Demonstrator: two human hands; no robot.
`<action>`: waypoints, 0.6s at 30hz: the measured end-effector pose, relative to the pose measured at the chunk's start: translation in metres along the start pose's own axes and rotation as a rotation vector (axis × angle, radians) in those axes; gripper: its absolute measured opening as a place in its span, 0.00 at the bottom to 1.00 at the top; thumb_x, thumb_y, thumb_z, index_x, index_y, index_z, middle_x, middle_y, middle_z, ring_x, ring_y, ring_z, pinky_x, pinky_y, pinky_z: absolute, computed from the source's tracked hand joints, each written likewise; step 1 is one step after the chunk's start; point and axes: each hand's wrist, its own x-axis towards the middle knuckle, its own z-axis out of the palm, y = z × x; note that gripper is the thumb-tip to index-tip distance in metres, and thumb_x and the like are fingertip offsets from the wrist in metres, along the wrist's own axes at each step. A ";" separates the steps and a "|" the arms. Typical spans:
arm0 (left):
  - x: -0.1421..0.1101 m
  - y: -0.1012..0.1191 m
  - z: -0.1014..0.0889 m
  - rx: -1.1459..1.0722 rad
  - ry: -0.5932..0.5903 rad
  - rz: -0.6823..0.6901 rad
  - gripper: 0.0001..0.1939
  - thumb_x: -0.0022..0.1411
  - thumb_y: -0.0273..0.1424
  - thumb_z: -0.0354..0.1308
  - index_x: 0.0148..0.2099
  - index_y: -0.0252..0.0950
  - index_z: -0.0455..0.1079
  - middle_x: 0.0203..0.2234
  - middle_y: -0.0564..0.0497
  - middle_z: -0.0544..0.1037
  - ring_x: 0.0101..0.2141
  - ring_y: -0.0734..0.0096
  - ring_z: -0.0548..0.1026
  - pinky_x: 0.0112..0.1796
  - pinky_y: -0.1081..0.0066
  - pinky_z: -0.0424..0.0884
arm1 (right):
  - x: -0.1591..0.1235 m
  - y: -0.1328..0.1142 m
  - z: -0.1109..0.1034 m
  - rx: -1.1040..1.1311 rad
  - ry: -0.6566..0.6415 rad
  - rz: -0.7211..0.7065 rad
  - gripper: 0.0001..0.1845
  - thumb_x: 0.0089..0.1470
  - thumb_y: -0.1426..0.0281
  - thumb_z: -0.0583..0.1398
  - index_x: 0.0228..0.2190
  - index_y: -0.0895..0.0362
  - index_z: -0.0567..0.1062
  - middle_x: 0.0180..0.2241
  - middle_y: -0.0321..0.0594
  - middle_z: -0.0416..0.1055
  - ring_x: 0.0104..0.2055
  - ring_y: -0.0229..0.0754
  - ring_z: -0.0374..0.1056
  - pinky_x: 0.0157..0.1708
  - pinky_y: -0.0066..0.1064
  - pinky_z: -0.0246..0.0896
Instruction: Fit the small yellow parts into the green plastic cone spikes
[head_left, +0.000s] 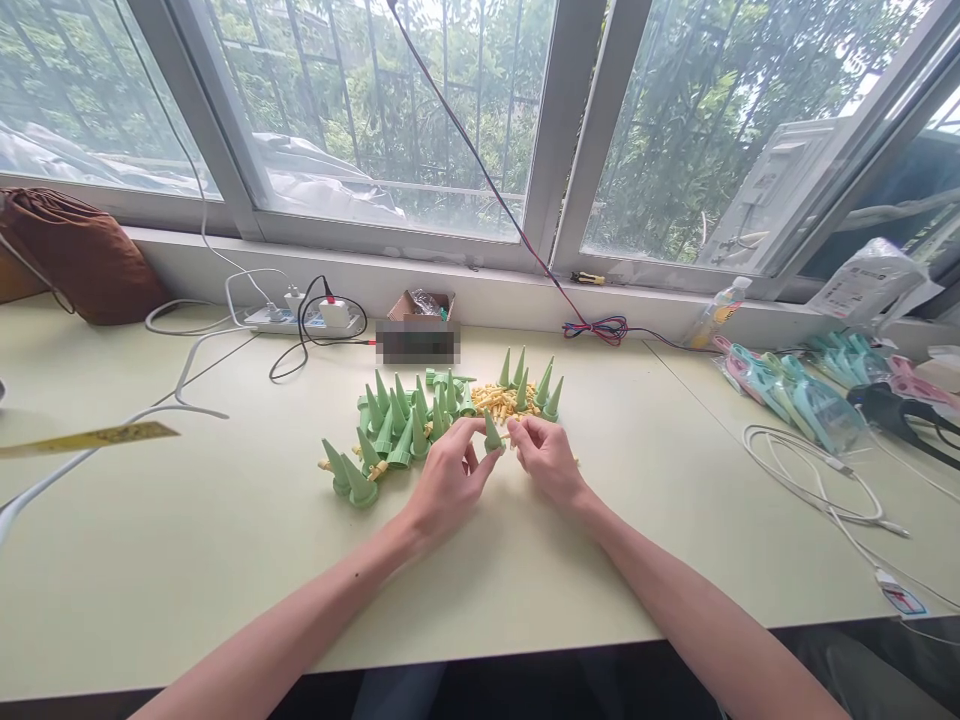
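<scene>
Between the thumb and fingers of my left hand (452, 475) is a green cone-shaped spike (491, 432), its tip pointing up. Just to its right, my right hand (547, 455) is closed in a pinch on a small pale yellow piece (506, 437), close to the spike's side; whether the two touch is unclear. Beyond my hands lies a pile of yellow pieces (491, 402), with several green spikes (520, 375) standing around it. A cluster of more green spikes (401, 415) is at my left, some upright and some lying. Two cones (360, 485) stand nearest me, yellow pieces beside them.
Along the window sill are a power strip (300, 318), a small cardboard box (424, 305) and a bundled red-blue cable (600, 330). A brown bag (82, 255) sits far left. To the right lie a plastic bottle (720, 310), bagged coloured items (795, 395) and a white cable (817, 480).
</scene>
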 end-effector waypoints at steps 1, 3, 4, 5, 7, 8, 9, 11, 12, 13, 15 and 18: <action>0.000 0.000 0.000 0.008 0.001 0.013 0.04 0.64 0.29 0.56 0.42 0.39 0.65 0.35 0.53 0.72 0.22 0.80 0.68 0.23 0.76 0.67 | 0.000 0.000 0.000 0.005 0.004 0.000 0.26 0.60 0.48 0.56 0.20 0.53 0.62 0.15 0.30 0.55 0.18 0.35 0.53 0.19 0.29 0.49; 0.001 -0.001 0.000 0.026 0.009 0.036 0.02 0.65 0.29 0.56 0.40 0.38 0.65 0.34 0.53 0.72 0.23 0.79 0.68 0.24 0.76 0.67 | 0.000 0.000 -0.001 0.010 0.009 -0.006 0.27 0.60 0.48 0.56 0.20 0.53 0.61 0.15 0.30 0.54 0.18 0.35 0.53 0.18 0.29 0.49; 0.001 -0.001 0.000 0.034 0.012 0.045 0.01 0.65 0.28 0.56 0.39 0.38 0.66 0.34 0.53 0.71 0.23 0.79 0.68 0.24 0.76 0.67 | 0.000 0.001 -0.001 0.009 0.009 -0.008 0.27 0.60 0.48 0.56 0.20 0.53 0.61 0.15 0.30 0.54 0.18 0.35 0.53 0.18 0.29 0.49; 0.001 -0.002 0.000 0.039 0.014 0.054 0.01 0.65 0.28 0.56 0.39 0.38 0.66 0.34 0.53 0.71 0.23 0.79 0.69 0.24 0.76 0.67 | 0.000 0.001 0.000 0.006 0.009 -0.008 0.27 0.59 0.48 0.56 0.20 0.53 0.61 0.15 0.30 0.55 0.18 0.35 0.53 0.18 0.29 0.49; 0.001 -0.003 0.001 0.047 0.008 0.073 0.01 0.65 0.27 0.56 0.40 0.38 0.68 0.36 0.52 0.72 0.24 0.79 0.69 0.24 0.76 0.68 | -0.001 0.000 0.000 -0.003 0.008 -0.005 0.27 0.59 0.48 0.56 0.20 0.54 0.61 0.15 0.31 0.55 0.18 0.35 0.53 0.19 0.28 0.50; 0.000 -0.003 0.001 0.053 0.004 0.087 0.03 0.65 0.26 0.55 0.41 0.38 0.69 0.38 0.51 0.72 0.25 0.79 0.69 0.25 0.76 0.68 | -0.001 0.000 0.000 -0.007 0.006 -0.005 0.27 0.59 0.49 0.56 0.20 0.54 0.61 0.15 0.31 0.56 0.19 0.35 0.53 0.19 0.28 0.50; 0.000 -0.004 0.001 0.062 0.002 0.102 0.05 0.66 0.26 0.55 0.43 0.39 0.70 0.40 0.50 0.73 0.25 0.79 0.70 0.25 0.76 0.69 | -0.001 -0.001 0.001 -0.011 0.002 -0.006 0.27 0.60 0.49 0.56 0.19 0.54 0.61 0.16 0.31 0.56 0.19 0.35 0.54 0.19 0.28 0.50; -0.001 -0.005 0.002 0.088 0.009 0.141 0.07 0.66 0.26 0.54 0.45 0.40 0.71 0.42 0.50 0.73 0.27 0.78 0.71 0.26 0.76 0.70 | -0.001 -0.002 0.001 -0.014 -0.009 -0.008 0.26 0.60 0.50 0.56 0.19 0.54 0.61 0.16 0.31 0.57 0.19 0.35 0.54 0.19 0.28 0.50; -0.002 -0.005 0.002 0.105 0.014 0.162 0.08 0.67 0.26 0.54 0.45 0.40 0.72 0.42 0.49 0.73 0.27 0.78 0.72 0.27 0.75 0.71 | -0.002 -0.003 0.001 -0.013 -0.016 -0.008 0.27 0.60 0.50 0.56 0.19 0.54 0.62 0.16 0.32 0.57 0.19 0.35 0.54 0.20 0.28 0.51; -0.002 -0.005 0.002 0.120 0.019 0.180 0.08 0.67 0.26 0.53 0.45 0.40 0.72 0.41 0.49 0.74 0.28 0.77 0.73 0.27 0.75 0.71 | -0.002 -0.004 0.001 -0.010 -0.020 -0.009 0.27 0.60 0.50 0.56 0.18 0.54 0.62 0.16 0.32 0.58 0.20 0.35 0.54 0.20 0.28 0.51; -0.002 -0.005 0.002 0.137 0.034 0.195 0.08 0.67 0.26 0.54 0.46 0.40 0.72 0.41 0.48 0.73 0.28 0.77 0.73 0.28 0.75 0.72 | -0.002 -0.005 0.001 -0.005 -0.017 -0.013 0.27 0.60 0.50 0.56 0.18 0.54 0.62 0.17 0.32 0.58 0.20 0.35 0.55 0.20 0.28 0.52; -0.001 -0.003 0.002 0.104 0.071 0.147 0.11 0.66 0.26 0.54 0.50 0.40 0.69 0.45 0.47 0.71 0.27 0.79 0.73 0.26 0.76 0.73 | -0.002 -0.004 0.000 0.000 0.022 -0.011 0.27 0.60 0.48 0.56 0.20 0.54 0.63 0.16 0.32 0.57 0.19 0.35 0.54 0.19 0.28 0.50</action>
